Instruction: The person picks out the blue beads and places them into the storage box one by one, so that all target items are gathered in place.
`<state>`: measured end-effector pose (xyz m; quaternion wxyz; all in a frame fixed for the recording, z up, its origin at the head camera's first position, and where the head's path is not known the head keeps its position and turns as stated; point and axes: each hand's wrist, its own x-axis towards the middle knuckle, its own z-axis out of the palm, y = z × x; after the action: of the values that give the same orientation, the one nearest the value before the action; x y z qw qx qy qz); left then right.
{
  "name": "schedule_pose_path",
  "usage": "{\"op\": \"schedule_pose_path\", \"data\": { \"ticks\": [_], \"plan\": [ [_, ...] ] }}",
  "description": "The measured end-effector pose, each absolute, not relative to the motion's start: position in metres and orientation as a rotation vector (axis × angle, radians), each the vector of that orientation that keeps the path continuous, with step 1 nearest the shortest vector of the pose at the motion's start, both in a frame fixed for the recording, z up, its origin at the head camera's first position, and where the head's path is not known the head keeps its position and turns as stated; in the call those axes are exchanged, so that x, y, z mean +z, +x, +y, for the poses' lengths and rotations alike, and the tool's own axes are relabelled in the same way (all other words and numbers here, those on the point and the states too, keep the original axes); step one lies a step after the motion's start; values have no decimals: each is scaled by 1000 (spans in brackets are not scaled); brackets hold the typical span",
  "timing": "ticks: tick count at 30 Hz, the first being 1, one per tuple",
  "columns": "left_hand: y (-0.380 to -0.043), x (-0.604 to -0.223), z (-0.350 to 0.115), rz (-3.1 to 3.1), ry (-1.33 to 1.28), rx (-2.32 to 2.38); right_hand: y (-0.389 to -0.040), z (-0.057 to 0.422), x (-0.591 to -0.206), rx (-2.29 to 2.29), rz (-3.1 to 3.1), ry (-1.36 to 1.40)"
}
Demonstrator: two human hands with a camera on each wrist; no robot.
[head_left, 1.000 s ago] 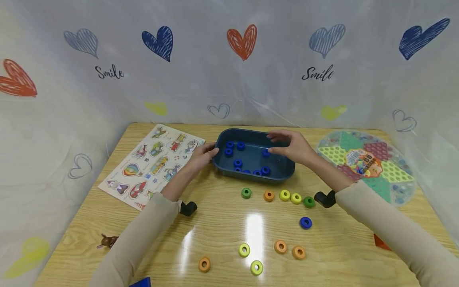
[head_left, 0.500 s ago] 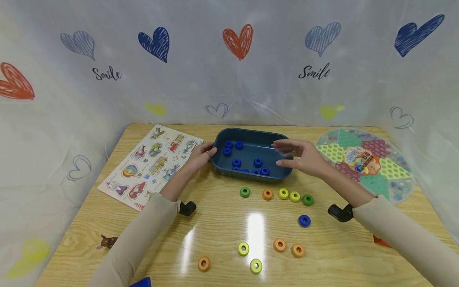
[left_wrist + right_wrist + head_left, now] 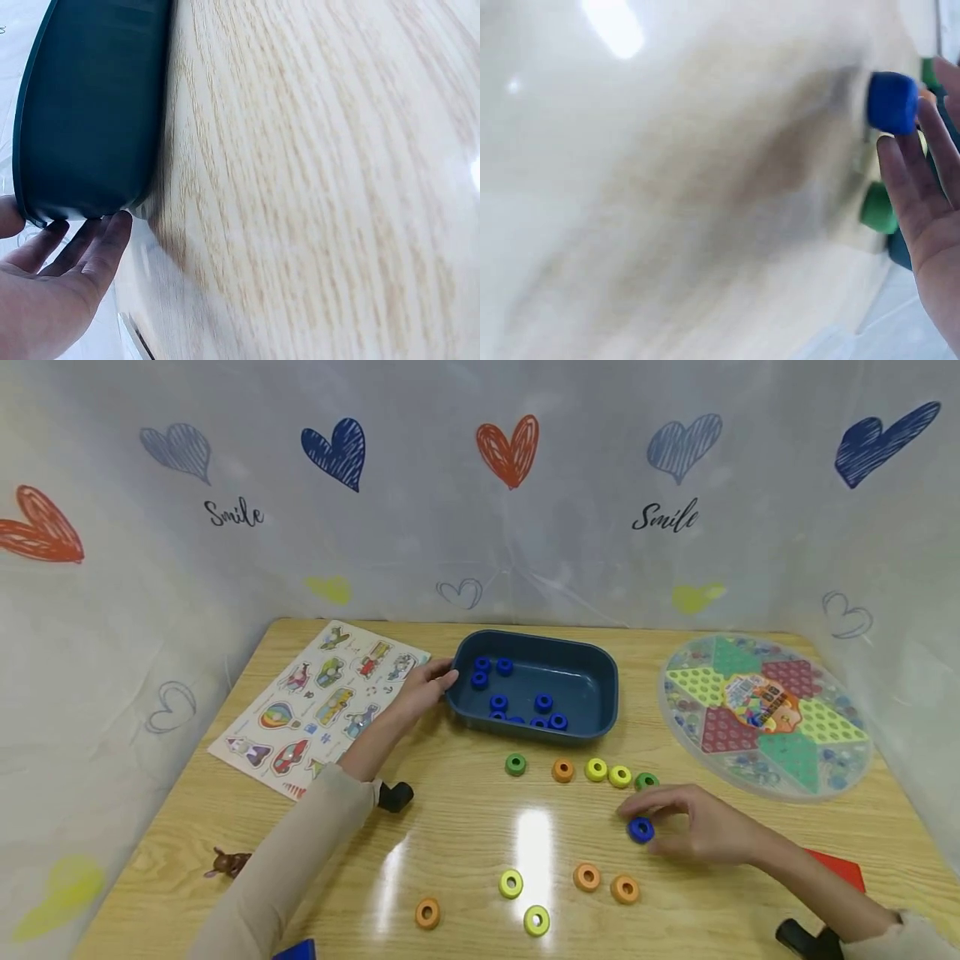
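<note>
A dark teal plastic tub (image 3: 585,702) with several blue rings (image 3: 543,702) inside stands at the back of the table. My left hand (image 3: 423,689) holds its left end, thumb at the rim and fingers against the outer wall, as the left wrist view (image 3: 67,285) also shows. Near the right front of the tub, my right hand (image 3: 701,827) spreads its fingers and thumb around a blue ring (image 3: 641,830) lying on the table. In the right wrist view, fingertips are close to that blue ring (image 3: 892,103); the thumb seems apart from it.
Green (image 3: 515,764), orange (image 3: 563,770) and yellow rings (image 3: 596,769) line the tub's front; more orange and yellow ones lie nearer. A picture puzzle board (image 3: 315,710) is left, a round Chinese checkers set (image 3: 765,718) right. A brown animal figure (image 3: 228,863) and a red block (image 3: 836,868) lie farther out.
My right hand has left the tub, moving toward me and right to the blue ring on the table. One blue ring was let go inside the tub. The left hand stays put.
</note>
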<state>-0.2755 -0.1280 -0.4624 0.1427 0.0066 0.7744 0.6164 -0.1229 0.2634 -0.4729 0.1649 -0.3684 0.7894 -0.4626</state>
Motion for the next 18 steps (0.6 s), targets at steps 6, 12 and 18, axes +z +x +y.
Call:
{"op": "schedule_pose_path", "data": {
  "ticks": [6, 12, 18],
  "plan": [
    [-276, -465, -129, 2231, 13, 1773, -113, 264, -485, -1282, 2318, -1110],
    [-276, -465, -129, 2210, 8, 1792, -113, 263, -486, -1278, 2325, -1106],
    [-276, -464, -127, 2223, 9, 1789, -121, 262, -481, -1300, 2249, -1028]
  ]
}}
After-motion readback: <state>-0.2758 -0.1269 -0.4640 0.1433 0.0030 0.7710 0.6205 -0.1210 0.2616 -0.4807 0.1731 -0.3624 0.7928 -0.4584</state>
